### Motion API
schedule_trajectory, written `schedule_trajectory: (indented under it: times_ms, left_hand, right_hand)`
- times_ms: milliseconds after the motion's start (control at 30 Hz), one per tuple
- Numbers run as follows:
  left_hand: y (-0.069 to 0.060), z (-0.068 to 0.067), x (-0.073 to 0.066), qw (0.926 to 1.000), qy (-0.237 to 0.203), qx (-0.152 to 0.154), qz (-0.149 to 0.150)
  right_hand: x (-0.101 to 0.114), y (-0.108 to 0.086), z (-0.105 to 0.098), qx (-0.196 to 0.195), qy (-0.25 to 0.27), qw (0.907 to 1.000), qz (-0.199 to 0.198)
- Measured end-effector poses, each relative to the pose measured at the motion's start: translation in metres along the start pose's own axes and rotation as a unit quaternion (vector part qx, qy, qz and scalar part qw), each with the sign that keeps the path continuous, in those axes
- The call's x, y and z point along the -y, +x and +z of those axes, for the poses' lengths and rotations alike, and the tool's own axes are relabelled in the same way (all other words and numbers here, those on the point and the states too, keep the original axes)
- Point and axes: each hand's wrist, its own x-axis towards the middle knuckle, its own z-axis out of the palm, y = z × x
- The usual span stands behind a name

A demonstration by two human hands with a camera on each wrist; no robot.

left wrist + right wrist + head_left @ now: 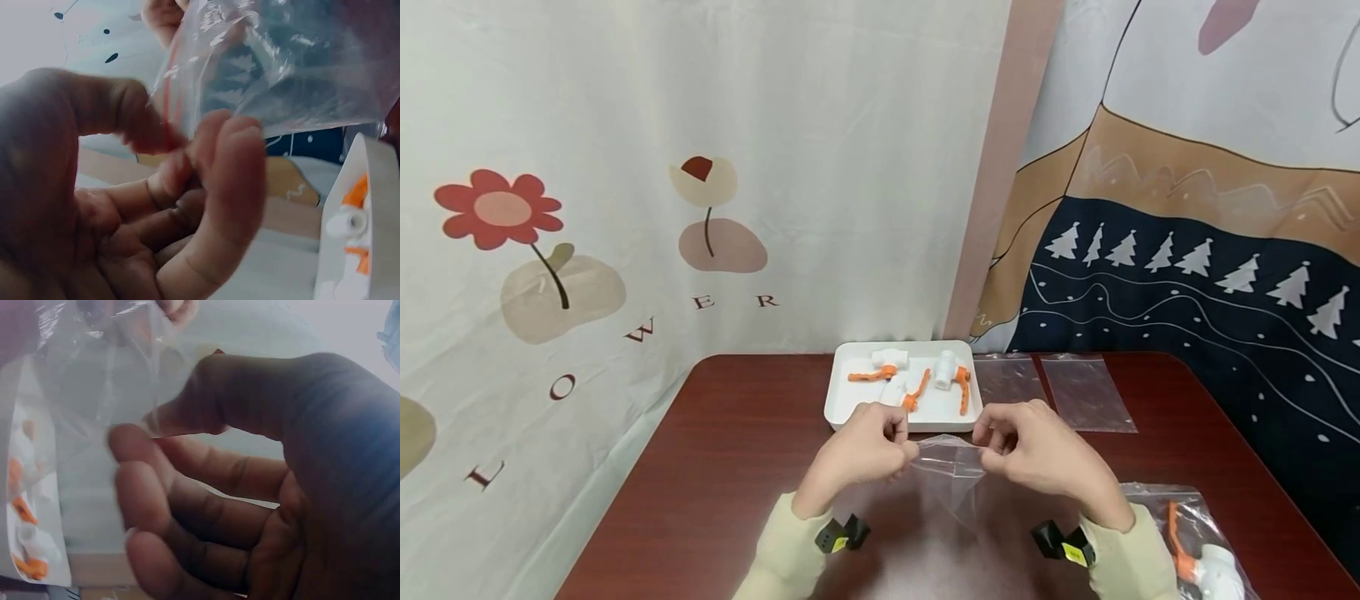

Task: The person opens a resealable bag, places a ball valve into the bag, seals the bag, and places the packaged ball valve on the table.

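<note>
A clear zip bag [951,467] hangs between both hands above the table, its top edge spread between them. My left hand [867,446] pinches one top corner between thumb and fingers. The opposite corner is pinched by my right hand [1037,446]. In the left wrist view a red line runs along the top of the bag [281,69]. Just behind the hands stands a white tray [842,392] with white plastic valves [945,369] that have orange handles. Nothing shows inside the held bag.
Two flat clear bags, one of them [1090,392], lie right of the tray at the table's back. At the front right, another bag holds a white valve [1217,575] with an orange handle. The brown table [700,500] meets patterned curtains behind it.
</note>
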Motion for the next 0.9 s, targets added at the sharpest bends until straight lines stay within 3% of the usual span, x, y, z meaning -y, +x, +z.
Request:
schedule_trajectory:
  times_ms: [167,367,467,600,733,900]
  left_hand:
    - [-0.002,-0.004,-0.001,0.9968,0.074,-0.015,0.026]
    - [-0.003,-0.003,-0.001,0.9964,0.058,-0.035,0.051]
    - [-0.002,-0.002,-0.001,0.9962,0.053,-0.04,0.058]
    - [-0.002,-0.003,0.0,0.997,0.055,-0.036,0.042]
    - [-0.003,-0.005,0.0,0.9989,0.045,-0.016,0.004]
    - [-0.003,-0.009,0.002,0.9994,-0.027,0.017,-0.01]
  right_hand:
    - [0.007,-0.001,0.0,0.005,-0.022,0.9997,0.001]
    - [0.011,0.001,0.005,-0.061,-0.015,0.998,0.003]
    - [0.012,0.002,0.008,-0.074,-0.01,0.9971,0.015]
    - [0.012,0.002,0.007,-0.071,-0.019,0.997,0.025]
    - [0.012,0.0,0.004,-0.046,-0.027,0.9983,0.025]
    - [0.005,0.0,0.0,-0.014,0.025,0.9993,0.023]
